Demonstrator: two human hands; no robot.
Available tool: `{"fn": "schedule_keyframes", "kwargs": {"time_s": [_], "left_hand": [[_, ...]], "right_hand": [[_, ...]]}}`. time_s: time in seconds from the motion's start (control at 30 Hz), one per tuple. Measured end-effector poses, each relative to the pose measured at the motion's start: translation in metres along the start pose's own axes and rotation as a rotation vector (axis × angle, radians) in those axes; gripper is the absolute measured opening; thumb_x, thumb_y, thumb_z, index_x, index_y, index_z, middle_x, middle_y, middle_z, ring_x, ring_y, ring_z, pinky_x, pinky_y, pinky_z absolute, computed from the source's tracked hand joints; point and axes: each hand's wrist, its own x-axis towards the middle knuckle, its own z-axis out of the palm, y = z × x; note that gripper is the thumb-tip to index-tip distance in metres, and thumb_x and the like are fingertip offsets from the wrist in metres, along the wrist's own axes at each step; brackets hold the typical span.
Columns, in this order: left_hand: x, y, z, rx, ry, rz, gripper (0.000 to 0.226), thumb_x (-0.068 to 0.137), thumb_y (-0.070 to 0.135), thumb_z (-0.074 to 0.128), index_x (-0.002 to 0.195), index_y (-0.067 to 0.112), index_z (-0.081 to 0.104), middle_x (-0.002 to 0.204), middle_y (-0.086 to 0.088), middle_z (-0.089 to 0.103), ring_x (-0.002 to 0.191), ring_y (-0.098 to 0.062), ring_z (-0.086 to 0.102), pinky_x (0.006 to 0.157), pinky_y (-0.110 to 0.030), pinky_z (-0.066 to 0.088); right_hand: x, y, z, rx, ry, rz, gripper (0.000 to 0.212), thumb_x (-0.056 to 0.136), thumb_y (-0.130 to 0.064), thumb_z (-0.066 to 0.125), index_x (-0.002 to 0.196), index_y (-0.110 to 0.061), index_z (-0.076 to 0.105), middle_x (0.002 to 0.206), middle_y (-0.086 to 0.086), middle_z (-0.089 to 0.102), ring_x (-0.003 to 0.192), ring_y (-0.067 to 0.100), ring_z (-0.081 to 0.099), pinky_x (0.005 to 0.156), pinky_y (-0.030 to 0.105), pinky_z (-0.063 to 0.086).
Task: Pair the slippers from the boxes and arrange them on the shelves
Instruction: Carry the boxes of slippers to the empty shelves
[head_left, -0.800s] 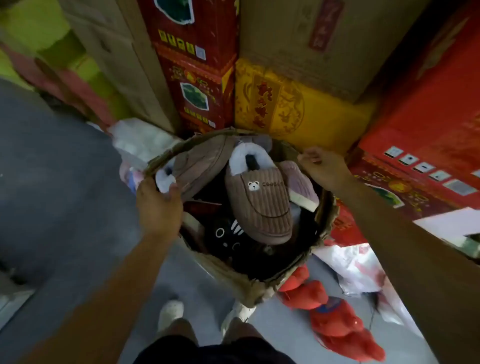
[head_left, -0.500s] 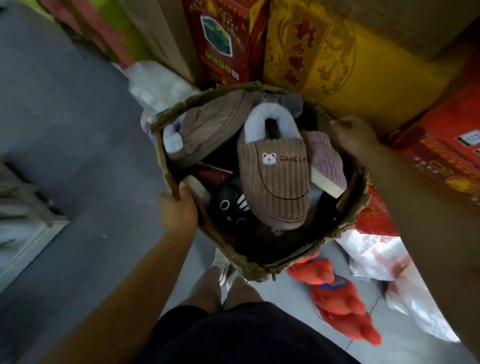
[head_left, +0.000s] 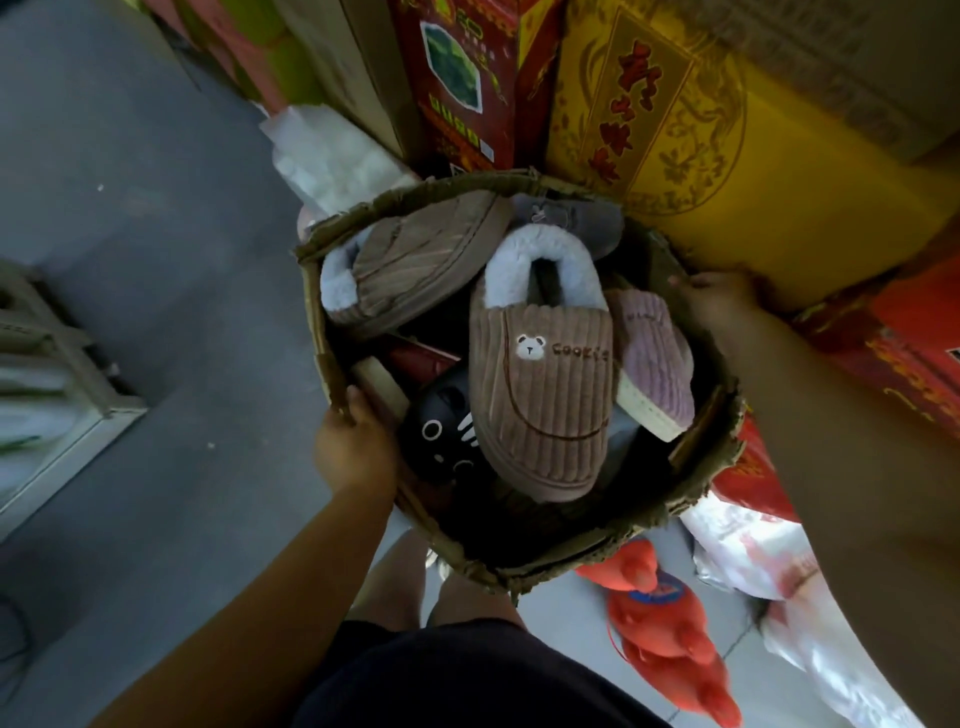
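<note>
**Slipper box held at frame centre**

Your left hand grips the lower-left rim of the cardboard box; your right hand grips its right rim. Inside, the brown bear slipper lies on top, a second brown slipper at upper left, a purple slipper at right

Dim light, blurred, warped edges.

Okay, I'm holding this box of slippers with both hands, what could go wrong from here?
1. The rim of the box looks torn and soft; it might buckle or rip where the left hand and right hand grip it.
2. The brown slipper and purple slipper sit high on the pile; a tilt could spill them.
3. Red toys and a plastic bag lie on the floor by your feet; you may trip.
</note>
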Motion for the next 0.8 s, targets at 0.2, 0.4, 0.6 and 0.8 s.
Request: {"fn": "schedule_keyframes", "kwargs": {"time_s": [0.2, 0.4, 0.6, 0.8], "left_hand": [[0.003, -0.007, -0.005, -0.058, 0.018, -0.105, 0.046, 0.108, 0.038, 0.036, 0.077, 0.01, 0.054, 0.072, -0.006, 0.055, 0.077, -0.031, 0.058, 0.074, -0.043, 0.049], [0.011, -0.019, -0.02, -0.122, 0.017, -0.16, 0.042, 0.108, 0.037, 0.039, 0.083, 0.009, 0.058, 0.07, -0.004, 0.053, 0.074, -0.028, 0.055, 0.071, -0.038, 0.042], [0.015, -0.043, -0.049, -0.204, 0.024, -0.198, 0.044, 0.108, 0.036, 0.041, 0.072, 0.013, 0.053, 0.068, -0.004, 0.052, 0.069, -0.026, 0.052, 0.07, -0.037, 0.04], [0.021, -0.091, -0.104, -0.252, 0.133, -0.195, 0.042, 0.107, 0.031, 0.046, 0.079, 0.0, 0.056, 0.061, -0.008, 0.047, 0.062, -0.028, 0.049, 0.063, -0.034, 0.036]], "right_hand": [[-0.012, -0.001, 0.001, 0.078, 0.074, -0.008, 0.017, 0.089, -0.033, 0.073, 0.096, -0.017, 0.071, 0.101, 0.009, 0.071, 0.091, 0.024, 0.065, 0.078, 0.032, 0.05], [-0.05, -0.018, 0.0, 0.022, 0.127, -0.093, 0.026, 0.09, -0.033, 0.071, 0.099, -0.008, 0.074, 0.096, 0.009, 0.07, 0.087, 0.023, 0.064, 0.076, 0.028, 0.048], [-0.097, -0.025, -0.001, -0.05, 0.174, -0.111, 0.04, 0.088, -0.038, 0.073, 0.116, -0.009, 0.072, 0.115, 0.012, 0.072, 0.103, 0.029, 0.067, 0.091, 0.038, 0.055], [-0.151, -0.013, 0.028, -0.034, 0.147, -0.13, 0.051, 0.085, -0.046, 0.073, 0.12, -0.008, 0.072, 0.116, 0.012, 0.073, 0.107, 0.029, 0.068, 0.099, 0.045, 0.053]]}}
